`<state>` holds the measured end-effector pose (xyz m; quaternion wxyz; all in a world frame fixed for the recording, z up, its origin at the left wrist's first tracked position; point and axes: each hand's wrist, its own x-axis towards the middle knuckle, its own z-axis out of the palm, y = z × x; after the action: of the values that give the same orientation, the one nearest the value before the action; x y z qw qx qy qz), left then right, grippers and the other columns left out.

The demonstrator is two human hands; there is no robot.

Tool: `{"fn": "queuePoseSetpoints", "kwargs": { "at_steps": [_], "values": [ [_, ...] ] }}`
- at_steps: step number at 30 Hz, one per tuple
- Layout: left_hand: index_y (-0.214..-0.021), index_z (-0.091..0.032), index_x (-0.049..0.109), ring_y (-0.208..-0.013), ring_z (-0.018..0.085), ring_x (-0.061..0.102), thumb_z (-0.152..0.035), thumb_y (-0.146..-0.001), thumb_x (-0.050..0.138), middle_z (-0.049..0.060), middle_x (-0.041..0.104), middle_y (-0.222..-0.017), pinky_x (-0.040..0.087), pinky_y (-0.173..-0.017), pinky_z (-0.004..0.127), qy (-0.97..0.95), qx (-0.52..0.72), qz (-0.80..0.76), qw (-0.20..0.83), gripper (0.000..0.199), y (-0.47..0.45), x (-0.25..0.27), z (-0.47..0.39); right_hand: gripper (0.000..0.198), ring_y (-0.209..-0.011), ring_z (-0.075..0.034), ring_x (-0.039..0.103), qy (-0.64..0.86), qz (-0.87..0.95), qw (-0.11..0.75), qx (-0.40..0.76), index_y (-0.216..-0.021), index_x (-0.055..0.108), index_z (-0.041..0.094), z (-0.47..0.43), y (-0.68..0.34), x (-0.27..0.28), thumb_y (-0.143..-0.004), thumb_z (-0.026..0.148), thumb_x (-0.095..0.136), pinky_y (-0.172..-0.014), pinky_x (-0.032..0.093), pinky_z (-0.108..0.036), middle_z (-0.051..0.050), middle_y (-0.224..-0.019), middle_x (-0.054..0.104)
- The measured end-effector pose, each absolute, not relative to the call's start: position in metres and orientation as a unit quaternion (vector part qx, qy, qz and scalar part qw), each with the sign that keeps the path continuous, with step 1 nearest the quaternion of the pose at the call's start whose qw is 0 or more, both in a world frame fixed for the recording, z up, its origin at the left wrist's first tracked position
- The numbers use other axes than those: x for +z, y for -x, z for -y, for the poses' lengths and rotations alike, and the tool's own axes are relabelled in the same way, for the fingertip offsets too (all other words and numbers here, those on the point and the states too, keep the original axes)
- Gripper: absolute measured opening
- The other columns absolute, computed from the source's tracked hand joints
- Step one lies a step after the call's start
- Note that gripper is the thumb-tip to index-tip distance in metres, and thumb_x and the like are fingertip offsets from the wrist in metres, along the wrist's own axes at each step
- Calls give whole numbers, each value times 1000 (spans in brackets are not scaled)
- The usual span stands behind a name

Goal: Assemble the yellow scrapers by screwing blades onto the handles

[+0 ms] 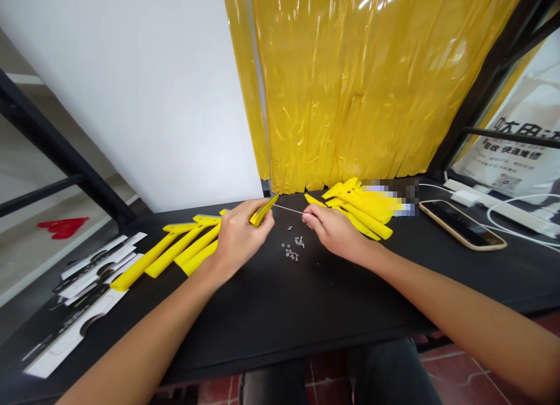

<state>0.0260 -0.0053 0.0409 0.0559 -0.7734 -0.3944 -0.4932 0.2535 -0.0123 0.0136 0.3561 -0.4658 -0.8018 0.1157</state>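
My left hand (pixel 242 227) is closed around a flat yellow plastic piece (pixel 264 212), its pointed end tilted up to the right. In my right hand (pixel 326 223) a thin metal rod (pixel 287 208), like a screwdriver shaft, is pinched between thumb and fingers. The rod's tip reaches the yellow piece; whether it sits in a screw I cannot tell. Below and between the hands lie several small metal screws and nuts (pixel 291 255) in loose clusters. Yellow handles with angled heads (pixel 164 252) lie in a row left of my left hand. More yellow pieces (pixel 365 209) are heaped beyond my right hand.
White and black cardboard sleeves (pixel 81 329) lie at the left of the black table (pixel 280 323). A phone (pixel 461 223) lies at the right, near white cables and a power strip (pixel 507 205). A yellow plastic curtain (pixel 350 90) and a white panel (pixel 166 101) stand behind.
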Motion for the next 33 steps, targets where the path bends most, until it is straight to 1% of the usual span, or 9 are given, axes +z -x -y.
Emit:
{"fn": "queuePoseSetpoints", "kwargs": {
  "at_steps": [3, 8, 10, 14, 18, 21, 24, 30, 33],
  "values": [
    [-101, -20, 73, -84, 20, 74, -15, -83, 66, 4, 78, -94, 57, -82, 33, 770, -522, 353, 98, 19, -26, 37, 1, 29, -81, -19, 61, 442, 816, 351, 127, -89, 56, 21, 12, -252, 13, -105, 33, 35, -74, 41, -31, -4, -86, 67],
    [-102, -19, 70, -81, 18, 73, -11, -84, 65, 4, 77, -93, 57, -79, 31, 782, -519, 327, 111, 19, -25, 35, -1, 16, -76, -17, 59, 452, 770, 411, 184, -100, 53, 22, 14, -250, 14, -97, 37, 55, -70, 43, -30, -2, -85, 63],
    [-103, -19, 69, -80, 18, 72, -11, -85, 65, 4, 76, -93, 57, -77, 31, 783, -519, 326, 107, 20, -24, 34, -1, 14, -75, -17, 58, 443, 774, 411, 186, -95, 54, 21, 15, -250, 15, -99, 34, 51, -70, 42, -30, -1, -83, 62],
    [-105, -18, 68, -76, 16, 70, -11, -86, 65, 4, 75, -90, 56, -73, 29, 780, -525, 322, 110, 21, -24, 32, 0, 32, -70, -15, 56, 398, 798, 394, 220, -84, 56, 21, 15, -251, 16, -105, 32, 36, -70, 42, -29, 1, -72, 57],
    [-105, -18, 67, -76, 15, 69, -10, -85, 66, 4, 74, -91, 55, -72, 28, 776, -540, 307, 110, 22, -25, 32, 1, 34, -67, -14, 53, 399, 775, 405, 274, -95, 63, 22, 11, -249, 11, -105, 40, 36, -66, 41, -29, 2, -73, 54],
    [-107, -19, 65, -72, 13, 66, -11, -86, 65, 3, 72, -90, 53, -70, 27, 780, -534, 312, 92, 23, -25, 32, 3, 24, -69, -14, 52, 420, 736, 434, 307, -99, 58, 22, 9, -247, 10, -100, 44, 49, -66, 41, -28, 3, -77, 53],
    [-110, -20, 62, -60, 11, 58, -13, -87, 65, -2, 65, -75, 50, -63, 26, 778, -531, 329, 65, 25, -25, 31, 5, 20, -75, -14, 54, 418, 721, 452, 317, -94, 53, 21, 9, -247, 12, -93, 39, 62, -70, 43, -29, 2, -82, 55],
    [-119, -22, 52, -55, 10, 56, -15, -88, 62, -5, 61, -72, 47, -57, 25, 770, -529, 356, 13, 33, -23, 29, 6, 32, -72, -14, 54, 367, 782, 392, 315, -85, 60, 20, 15, -248, 18, -102, 43, 46, -68, 40, -29, 1, -76, 57],
    [-118, -23, 51, -53, 10, 56, -16, -88, 62, -5, 62, -71, 46, -56, 25, 771, -525, 361, 15, 33, -23, 29, 6, 36, -63, -12, 48, 374, 768, 396, 337, -97, 64, 22, 17, -245, 16, -104, 46, 38, -62, 38, -28, 2, -75, 54]
  ]
}}
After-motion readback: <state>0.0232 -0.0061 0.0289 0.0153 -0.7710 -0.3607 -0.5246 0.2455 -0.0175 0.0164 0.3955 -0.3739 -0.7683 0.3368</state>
